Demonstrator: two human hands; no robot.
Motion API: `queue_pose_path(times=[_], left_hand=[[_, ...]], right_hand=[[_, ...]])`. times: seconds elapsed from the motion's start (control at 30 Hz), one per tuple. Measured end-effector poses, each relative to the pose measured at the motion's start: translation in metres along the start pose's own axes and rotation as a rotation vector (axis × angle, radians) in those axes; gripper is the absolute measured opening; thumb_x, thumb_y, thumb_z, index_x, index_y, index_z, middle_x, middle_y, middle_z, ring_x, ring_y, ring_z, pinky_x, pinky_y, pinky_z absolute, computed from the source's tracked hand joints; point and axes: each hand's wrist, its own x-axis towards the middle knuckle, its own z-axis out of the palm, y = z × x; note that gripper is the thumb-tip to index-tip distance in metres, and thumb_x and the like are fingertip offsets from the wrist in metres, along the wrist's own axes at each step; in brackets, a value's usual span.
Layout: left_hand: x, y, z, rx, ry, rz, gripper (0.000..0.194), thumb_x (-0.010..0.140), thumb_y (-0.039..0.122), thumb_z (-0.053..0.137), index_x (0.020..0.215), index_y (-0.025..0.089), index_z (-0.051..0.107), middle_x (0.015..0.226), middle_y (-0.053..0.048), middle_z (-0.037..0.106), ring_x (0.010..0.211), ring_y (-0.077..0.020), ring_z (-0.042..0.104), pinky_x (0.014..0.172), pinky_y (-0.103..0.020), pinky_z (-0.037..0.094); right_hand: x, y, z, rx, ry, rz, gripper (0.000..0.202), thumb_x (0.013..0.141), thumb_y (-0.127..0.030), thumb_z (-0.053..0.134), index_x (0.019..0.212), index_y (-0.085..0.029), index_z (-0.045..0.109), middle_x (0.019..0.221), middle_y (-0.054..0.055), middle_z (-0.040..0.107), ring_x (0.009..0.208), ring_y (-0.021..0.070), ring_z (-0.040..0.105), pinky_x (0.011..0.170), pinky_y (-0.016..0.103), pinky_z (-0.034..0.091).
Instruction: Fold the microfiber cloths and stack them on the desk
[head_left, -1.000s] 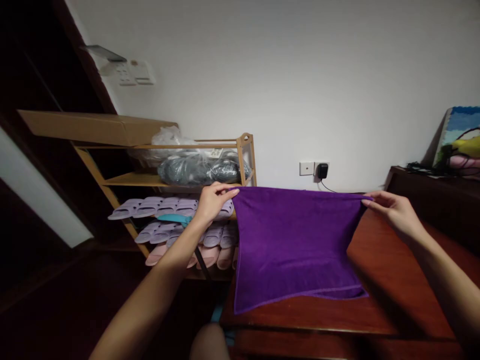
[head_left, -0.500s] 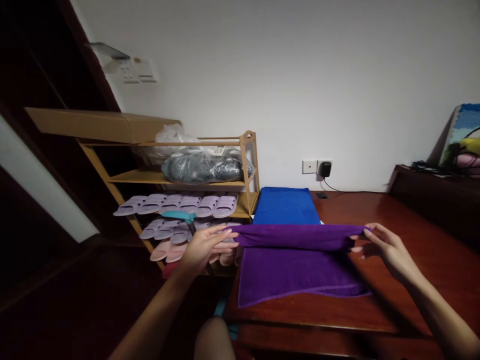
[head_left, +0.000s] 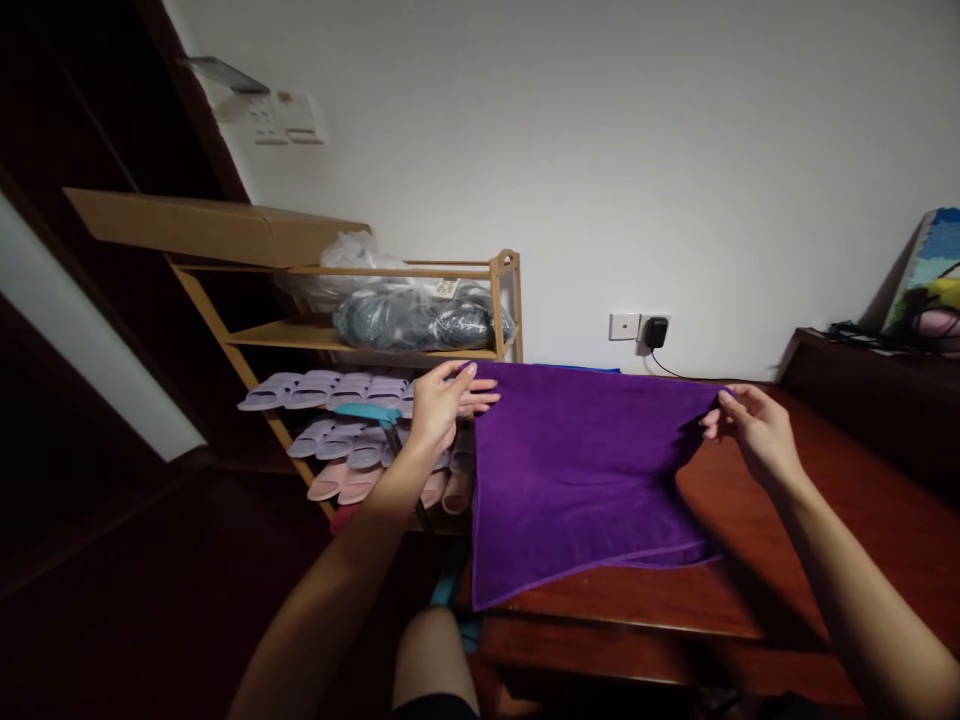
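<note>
We hold the purple cloth (head_left: 585, 460) by its two upper corners, the left hand (head_left: 448, 400) and right hand (head_left: 752, 425) each with a closed, pinching grip on it; the cloth hangs spread between them, its lower part at the front of the reddish tabletop (head_left: 840, 500) (a sliver of blue fabric (head_left: 592, 369) peeks out behind its top edge); slippers (head_left: 315, 387) line the wooden rack (head_left: 281, 335) to our left.

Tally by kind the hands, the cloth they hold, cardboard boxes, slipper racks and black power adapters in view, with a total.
Hands: 2 (left hand, right hand)
Purple cloth: 1
Cardboard box: 1
Wooden slipper rack: 1
Black power adapter: 1
Total: 6
</note>
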Motion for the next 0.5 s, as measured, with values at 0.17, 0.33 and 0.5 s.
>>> queue_pose_path(times=[0.17, 0.33, 0.5], left_hand=[[0.024, 0.016, 0.011, -0.050, -0.005, 0.031, 0.029, 0.076, 0.033, 0.070, 0.087, 0.015, 0.051, 0.069, -0.008, 0.072, 0.054, -0.0224, 0.070, 0.042, -0.022, 0.051], [0.035, 0.032, 0.018, -0.074, 0.001, 0.076, 0.024, 0.079, 0.029, 0.068, 0.083, 0.015, 0.049, 0.066, -0.007, 0.071, 0.056, -0.0207, 0.070, 0.043, -0.020, 0.051], [0.041, 0.041, 0.023, -0.077, 0.003, 0.122, 0.025, 0.079, 0.030, 0.068, 0.082, 0.015, 0.048, 0.067, -0.007, 0.071, 0.057, -0.0205, 0.070, 0.045, -0.021, 0.050]], right_hand=[[0.025, -0.019, 0.003, 0.079, -0.040, -0.027, 0.037, 0.067, -0.045, 0.075, 0.082, -0.022, 0.050, 0.064, 0.000, 0.067, 0.053, 0.0164, 0.063, 0.045, 0.025, 0.045], [0.041, -0.037, 0.006, 0.196, -0.052, -0.094, 0.029, 0.067, -0.034, 0.077, 0.081, -0.021, 0.054, 0.073, 0.004, 0.071, 0.065, 0.0180, 0.068, 0.053, 0.026, 0.049], [0.046, -0.053, 0.011, 0.220, -0.003, -0.166, 0.025, 0.066, -0.030, 0.077, 0.078, -0.023, 0.057, 0.072, 0.003, 0.071, 0.065, 0.0182, 0.068, 0.053, 0.026, 0.050]])
